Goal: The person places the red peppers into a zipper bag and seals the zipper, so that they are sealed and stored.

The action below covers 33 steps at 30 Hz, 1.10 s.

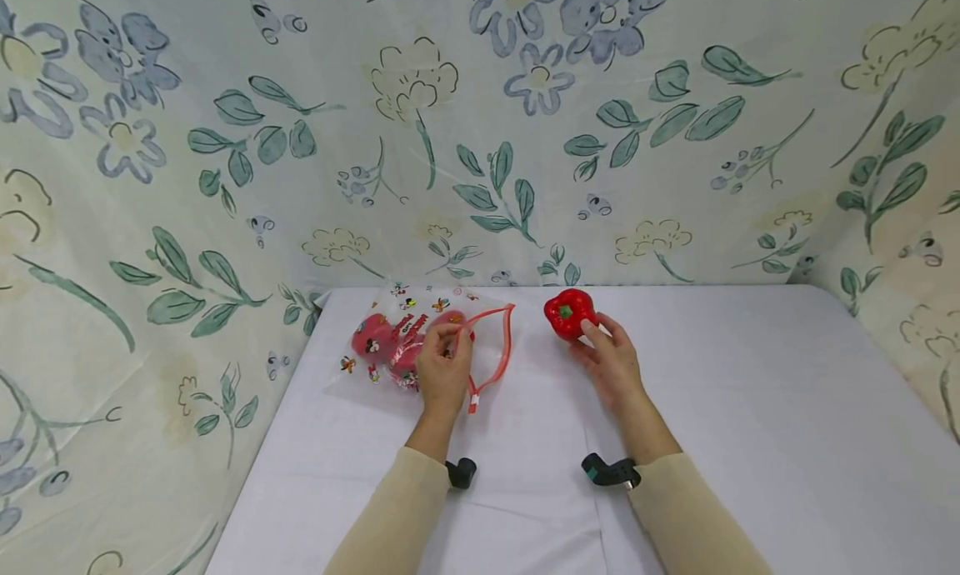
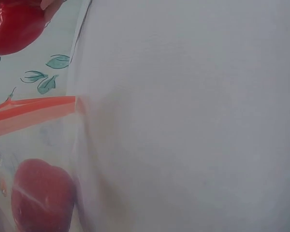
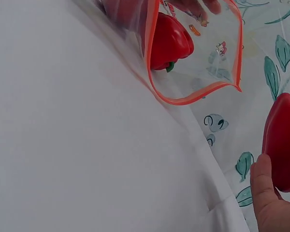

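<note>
My right hand (image 1: pixel 611 362) grips a red bell pepper (image 1: pixel 570 312) with a green stem, held to the right of the bag's mouth. A clear zip bag (image 1: pixel 390 304) printed with cartoon figures lies on its side at the left, and my left hand (image 1: pixel 444 371) pinches its rim. The bag's orange-red zip edge (image 1: pixel 507 342) gapes toward the right. Several red bell peppers (image 1: pixel 372 335) are inside; one pepper (image 3: pixel 170 42) lies close to the opening in the right wrist view. The left wrist view shows another bagged pepper (image 2: pixel 42 195) through the plastic.
A white cloth covers the table (image 1: pixel 750 408). Behind it hangs a floral curtain (image 1: pixel 480 142), which also runs along both sides. A dark wrist device (image 1: pixel 611 471) is strapped to the right wrist, and a similar one (image 1: pixel 462 473) to the left.
</note>
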{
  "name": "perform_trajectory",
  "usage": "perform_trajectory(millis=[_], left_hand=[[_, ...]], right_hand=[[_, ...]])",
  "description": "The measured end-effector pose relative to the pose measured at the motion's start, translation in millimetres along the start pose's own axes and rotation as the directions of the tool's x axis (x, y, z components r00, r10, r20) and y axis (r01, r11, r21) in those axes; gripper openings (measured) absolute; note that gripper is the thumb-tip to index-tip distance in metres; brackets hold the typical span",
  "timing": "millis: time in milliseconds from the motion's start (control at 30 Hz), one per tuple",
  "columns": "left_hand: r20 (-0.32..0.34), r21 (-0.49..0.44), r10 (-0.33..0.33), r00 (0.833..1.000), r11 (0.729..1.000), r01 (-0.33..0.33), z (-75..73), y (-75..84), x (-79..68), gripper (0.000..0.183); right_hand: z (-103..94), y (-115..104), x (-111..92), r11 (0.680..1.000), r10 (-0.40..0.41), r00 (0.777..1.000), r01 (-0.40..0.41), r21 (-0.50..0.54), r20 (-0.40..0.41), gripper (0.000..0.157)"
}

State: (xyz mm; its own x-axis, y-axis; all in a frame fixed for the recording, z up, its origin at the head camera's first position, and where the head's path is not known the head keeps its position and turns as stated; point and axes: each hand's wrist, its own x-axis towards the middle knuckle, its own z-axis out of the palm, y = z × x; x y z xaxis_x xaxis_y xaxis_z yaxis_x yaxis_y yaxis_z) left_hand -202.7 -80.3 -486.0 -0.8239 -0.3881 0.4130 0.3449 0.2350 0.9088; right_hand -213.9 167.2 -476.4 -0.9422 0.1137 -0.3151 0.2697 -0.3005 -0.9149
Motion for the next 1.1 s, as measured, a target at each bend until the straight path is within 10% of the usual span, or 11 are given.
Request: perform_trajectory(millis=[400, 700, 1100], left_hand=[[0.004, -0.04, -0.027, 1.0, 0.999, 0.027, -0.1, -0.6, -0.3, 0.012], [0.009, -0.03, -0.025, 1.0, 0.999, 0.026, -0.5, -0.5, -0.5, 0.011], [0.013, -0.026, -0.058, 0.998, 0.998, 0.059, -1.5, 1.8, -1.5, 0.013]], right_hand=[[21.3, 20.8, -3.0, 0.977, -0.026, 0.994, 0.047, -0.21, 0.103, 0.079], [35.0, 34.8, -10.1, 0.878, -0.06, 0.983, 0.133, -0.459, 0.171, 0.082], [62.6, 53.4, -15.7, 0.819, -0.113, 0.97, 0.213, -0.532, 0.214, 0.08]])
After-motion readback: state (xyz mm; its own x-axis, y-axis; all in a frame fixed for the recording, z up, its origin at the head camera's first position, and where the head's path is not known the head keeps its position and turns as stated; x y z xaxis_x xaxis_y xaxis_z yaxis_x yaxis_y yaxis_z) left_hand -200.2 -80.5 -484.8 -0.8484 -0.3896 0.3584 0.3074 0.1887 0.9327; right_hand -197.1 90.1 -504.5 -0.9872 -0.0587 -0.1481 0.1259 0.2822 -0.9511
